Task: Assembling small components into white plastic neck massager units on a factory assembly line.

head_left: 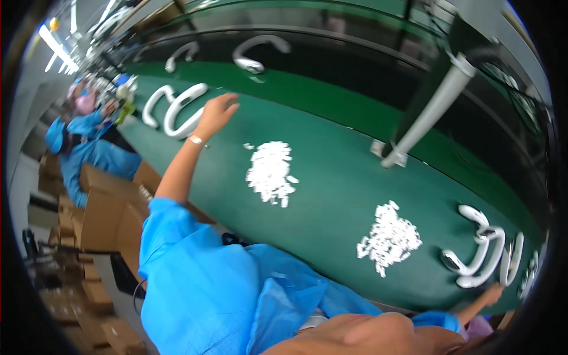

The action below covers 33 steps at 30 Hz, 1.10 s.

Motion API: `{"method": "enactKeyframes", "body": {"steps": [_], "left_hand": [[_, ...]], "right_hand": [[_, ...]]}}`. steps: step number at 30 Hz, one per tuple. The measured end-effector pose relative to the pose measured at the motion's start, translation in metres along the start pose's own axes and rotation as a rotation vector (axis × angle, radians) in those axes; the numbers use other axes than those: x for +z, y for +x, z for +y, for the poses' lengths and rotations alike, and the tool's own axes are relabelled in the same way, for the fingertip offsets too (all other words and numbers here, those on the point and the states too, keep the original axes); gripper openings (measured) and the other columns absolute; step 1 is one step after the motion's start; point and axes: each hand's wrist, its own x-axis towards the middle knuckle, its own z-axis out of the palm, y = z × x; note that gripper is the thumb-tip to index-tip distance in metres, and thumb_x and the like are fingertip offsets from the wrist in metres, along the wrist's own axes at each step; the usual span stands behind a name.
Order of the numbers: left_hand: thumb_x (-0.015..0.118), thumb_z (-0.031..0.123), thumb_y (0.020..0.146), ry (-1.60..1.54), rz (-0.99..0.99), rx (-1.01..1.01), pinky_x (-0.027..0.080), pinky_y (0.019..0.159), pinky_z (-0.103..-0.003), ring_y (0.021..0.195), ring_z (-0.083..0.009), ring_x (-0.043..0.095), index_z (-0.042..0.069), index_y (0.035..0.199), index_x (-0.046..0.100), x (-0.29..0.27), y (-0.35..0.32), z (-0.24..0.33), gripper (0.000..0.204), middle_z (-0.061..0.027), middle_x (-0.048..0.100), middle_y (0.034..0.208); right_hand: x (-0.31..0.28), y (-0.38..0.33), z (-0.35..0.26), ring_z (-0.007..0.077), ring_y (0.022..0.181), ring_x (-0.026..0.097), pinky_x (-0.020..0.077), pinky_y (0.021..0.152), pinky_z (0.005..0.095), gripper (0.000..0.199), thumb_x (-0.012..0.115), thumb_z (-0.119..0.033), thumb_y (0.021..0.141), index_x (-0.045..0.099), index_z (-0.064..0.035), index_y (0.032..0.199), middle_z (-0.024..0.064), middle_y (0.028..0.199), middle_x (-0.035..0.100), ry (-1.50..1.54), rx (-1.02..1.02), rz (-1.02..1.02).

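My left hand point(218, 114) is stretched out over the green work surface point(319, 160). Its fingers are apart and nothing shows in them. Just left of it lie a white C-shaped part point(171, 121) and a slimmer white curved part point(150, 106). At the far right, my right hand point(493, 294) reaches the lower end of a white looped part point(512, 260); its fingers are small and blurred, so I cannot tell whether they grip it. Beside that lie several more white curved parts point(494, 260), partly overlapping.
Two heaps of small white pieces, one in the middle point(270, 171) and one to the right point(390, 238), lie on the surface. A grey post point(429, 112) stands at the back edge. On the left are an open cardboard box point(109, 213) and a person in blue point(97, 148).
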Motion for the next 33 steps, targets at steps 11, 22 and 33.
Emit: {"method": "enactKeyframes", "body": {"steps": [11, 22, 33], "left_hand": [[0.066, 0.042, 0.074, 0.344, 0.056, -0.398, 0.045, 0.09, -0.043, 0.106, -0.037, 0.055, 0.006, 0.121, 0.05, 0.061, 0.27, -0.158, 0.062, -0.0259, 0.054, 0.116], [0.057, 0.032, 0.082, 0.228, -0.172, -0.112, 0.047, 0.082, -0.043, 0.098, -0.0366, 0.058, 0.002, 0.098, 0.066, 0.132, 0.332, -0.199, 0.035, -0.0216, 0.062, 0.101], [0.048, 0.016, 0.09, -1.405, -0.355, -0.503, 0.057, 0.056, -0.033, 0.073, -0.0291, 0.065, -0.003, 0.105, 0.055, 0.045, 0.165, -0.11, 0.026, -0.0179, 0.064, 0.089]], "right_hand": [[-0.288, -0.381, -0.177, 0.0171, 0.085, 0.061, 0.0489, 0.074, 0.0262, 0.023, 0.049, -0.001, 0.09, 0.059, 0.0052, 0.11, 0.0127, 0.1, 0.064, 0.954, -0.927, -0.047], [-0.326, -0.668, -0.438, 0.0282, 0.085, 0.059, 0.0505, 0.073, 0.036, 0.028, 0.061, -0.001, 0.072, 0.062, -0.0013, 0.101, 0.0138, 0.101, 0.06, 0.9, -1.71, -0.338], [-0.313, -0.692, -0.441, 0.0264, 0.074, 0.058, 0.049, 0.065, 0.0356, 0.022, 0.062, 0.001, 0.071, 0.065, -0.0031, 0.093, 0.0094, 0.08, 0.058, 0.953, -1.768, -0.401]]}}
